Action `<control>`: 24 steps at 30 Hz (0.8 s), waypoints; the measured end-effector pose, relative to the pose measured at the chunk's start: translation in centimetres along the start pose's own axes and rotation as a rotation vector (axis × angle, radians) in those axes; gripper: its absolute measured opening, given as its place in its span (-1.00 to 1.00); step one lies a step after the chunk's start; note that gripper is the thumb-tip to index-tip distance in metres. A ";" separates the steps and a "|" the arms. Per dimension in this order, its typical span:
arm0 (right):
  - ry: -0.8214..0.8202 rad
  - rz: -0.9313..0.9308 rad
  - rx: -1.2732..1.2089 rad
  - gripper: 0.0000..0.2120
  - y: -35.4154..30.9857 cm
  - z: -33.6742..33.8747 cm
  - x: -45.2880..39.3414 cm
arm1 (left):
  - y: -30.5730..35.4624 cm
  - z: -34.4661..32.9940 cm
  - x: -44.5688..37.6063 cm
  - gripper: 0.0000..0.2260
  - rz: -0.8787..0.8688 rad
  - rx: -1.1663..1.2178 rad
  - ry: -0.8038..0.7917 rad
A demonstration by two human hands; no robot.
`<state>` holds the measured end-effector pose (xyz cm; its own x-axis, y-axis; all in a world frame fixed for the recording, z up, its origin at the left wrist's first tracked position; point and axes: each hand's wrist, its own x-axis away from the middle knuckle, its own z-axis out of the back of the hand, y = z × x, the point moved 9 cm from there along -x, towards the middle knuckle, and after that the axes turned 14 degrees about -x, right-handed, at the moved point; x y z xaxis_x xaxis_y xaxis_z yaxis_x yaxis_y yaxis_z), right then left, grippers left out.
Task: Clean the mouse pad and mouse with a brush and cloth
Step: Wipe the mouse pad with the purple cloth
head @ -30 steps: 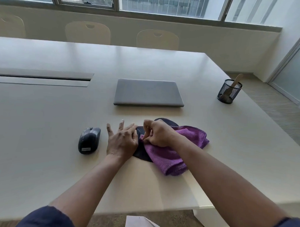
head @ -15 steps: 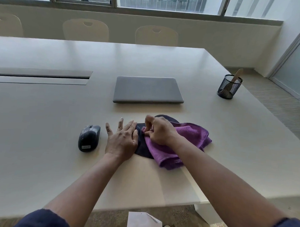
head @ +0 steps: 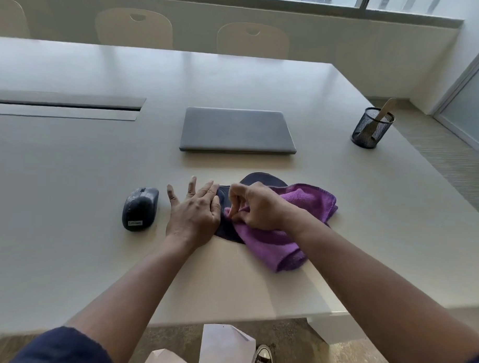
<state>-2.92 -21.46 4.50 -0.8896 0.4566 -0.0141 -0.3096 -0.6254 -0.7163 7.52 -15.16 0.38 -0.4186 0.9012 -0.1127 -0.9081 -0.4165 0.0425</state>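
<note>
A dark mouse pad (head: 261, 179) lies on the white table, mostly covered by a purple cloth (head: 308, 202). My right hand (head: 256, 206) is closed on the cloth's left edge, over the pad. My left hand (head: 195, 212) lies flat with fingers spread, pressing on the pad's left edge. A dark mouse (head: 140, 208) sits on the table just left of my left hand, untouched. The brush (head: 382, 115) stands with its wooden handle up in a black mesh cup (head: 369, 131) at the far right.
A closed grey laptop (head: 238, 131) lies behind the pad. A cable hatch (head: 64, 106) is set into the table (head: 70, 175) at the left. Chairs line the far side. The table's near edge and right edge are close; white paper lies on the floor below.
My right hand has shifted the cloth slightly on the pad, bunching it toward the near right. My left hand stays pressed on the pad's left edge. The camera view tilted down a little.
</note>
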 end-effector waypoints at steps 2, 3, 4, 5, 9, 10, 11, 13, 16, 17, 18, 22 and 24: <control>-0.090 0.040 0.012 -0.74 -0.6 -1.0 0.8 | 0.0 0.0 0.0 -0.54 0.000 -0.005 0.005; -0.103 0.046 0.005 -0.73 -0.7 -1.2 1.0 | -0.1 0.1 0.1 -0.54 0.000 -0.008 0.006; -0.091 0.041 -0.010 -0.72 -0.7 -1.1 1.0 | -0.1 0.1 0.1 -0.54 0.000 -0.009 0.007; -0.060 0.028 -0.026 -0.74 -0.6 -0.8 0.9 | -0.1 0.1 0.1 -0.54 -0.001 -0.008 0.008; 0.136 -0.040 0.017 -0.80 -0.3 0.7 -0.1 | 0.0 0.3 0.1 -0.53 -0.007 -0.017 0.012; 0.153 -0.043 0.041 -0.81 -0.4 0.7 -0.2 | 0.0 0.3 0.1 -0.53 -0.012 -0.016 0.012; 0.146 -0.043 0.054 -0.81 -0.5 0.6 -0.3 | 0.0 0.3 0.0 -0.53 -0.016 -0.008 0.013; 0.066 -0.034 0.030 -0.79 -0.6 -0.2 -0.1 | 0.0 0.2 0.0 -0.53 -0.018 0.024 0.017; -0.034 -0.032 -0.026 -0.73 -0.6 -0.6 0.3 | -0.1 0.1 0.0 -0.54 -0.023 0.071 0.028; 0.000 -0.039 -0.031 -0.74 -0.4 -0.3 0.2 | -0.1 0.1 0.0 -0.54 -0.025 0.085 0.033; 0.064 -0.055 -0.032 -0.77 -0.2 0.3 -0.1 | -0.1 0.1 -0.1 -0.54 -0.027 0.095 0.039; 0.238 -0.129 0.002 -0.81 0.4 1.5 -0.9 | 0.0 0.3 0.0 -0.54 -0.032 0.112 0.053; 0.186 -0.076 -0.003 -0.82 0.0 0.9 -0.8 | 0.0 0.2 0.0 -0.54 -0.035 0.116 0.054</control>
<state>-2.55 -22.36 5.11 -0.7863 0.6115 -0.0888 -0.3720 -0.5833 -0.7221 7.53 -15.11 0.62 -0.3888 0.9056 -0.1696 -0.9182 -0.3657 0.1522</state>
